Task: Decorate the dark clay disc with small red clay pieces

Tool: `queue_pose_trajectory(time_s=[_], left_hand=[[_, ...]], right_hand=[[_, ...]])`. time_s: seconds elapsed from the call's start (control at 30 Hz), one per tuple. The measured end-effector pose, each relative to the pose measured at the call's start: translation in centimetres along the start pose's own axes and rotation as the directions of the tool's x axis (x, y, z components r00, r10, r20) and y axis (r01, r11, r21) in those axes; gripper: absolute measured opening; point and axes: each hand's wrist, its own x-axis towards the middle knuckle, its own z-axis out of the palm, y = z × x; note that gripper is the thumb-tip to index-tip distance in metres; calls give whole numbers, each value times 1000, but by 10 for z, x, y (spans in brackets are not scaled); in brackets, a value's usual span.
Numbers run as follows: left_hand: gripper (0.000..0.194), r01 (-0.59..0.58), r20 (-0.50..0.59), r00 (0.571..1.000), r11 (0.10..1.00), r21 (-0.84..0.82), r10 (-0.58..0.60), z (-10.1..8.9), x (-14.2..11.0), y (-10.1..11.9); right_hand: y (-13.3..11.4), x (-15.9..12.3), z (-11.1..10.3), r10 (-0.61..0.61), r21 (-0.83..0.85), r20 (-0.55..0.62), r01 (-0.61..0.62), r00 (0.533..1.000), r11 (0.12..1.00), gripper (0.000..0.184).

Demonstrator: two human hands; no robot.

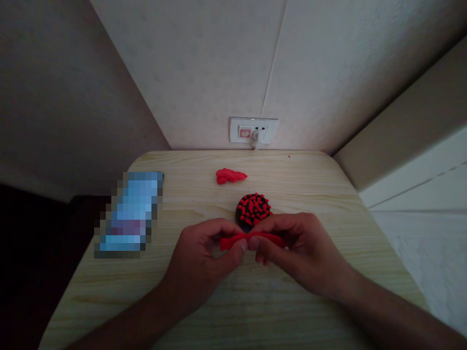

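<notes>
Between both hands (202, 253) (308, 253) — a red strip (230, 241).

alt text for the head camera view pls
A person's left hand and right hand pinch a red strip over a wood-grain table. Beyond are a black round piece dotted with red bits and a red lump; a pixelated screen lies left.

Elongated solid-red strip of clay-like material (229, 241); irregular clay-like lump (229, 176) of the same plain red; round black piece (253, 209) patterned with scattered red dots and short dashes; pale wood-grain surface (219, 306), streaked with fine lines; rectangular white socket plate (253, 125) bearing a pinkish-red square (245, 132).
</notes>
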Motion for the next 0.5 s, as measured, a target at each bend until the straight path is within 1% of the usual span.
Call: queue_pose_trajectory(time_s=[0.13, 0.3, 0.4, 0.5], left_hand=[[7, -30, 25, 999, 999, 24, 29, 0, -1, 0], [10, -95, 50, 995, 991, 98, 91, -1, -2, -1], [10, -125, 55, 991, 984, 130, 119, -3, -2, -1], [11, -142, 62, 989, 976, 167, 133, -4, -2, -1]], right_hand=[[-1, -1, -1, -42, -87, -1, 41, 999, 995, 13], [0, 0, -1, -38, -122, -15, 36, 999, 992, 6], [1, 1, -1, -54, -141, -36, 49, 998, 989, 7], [1, 1, 0, -82, -141, -41, 75, 996, 987, 13]])
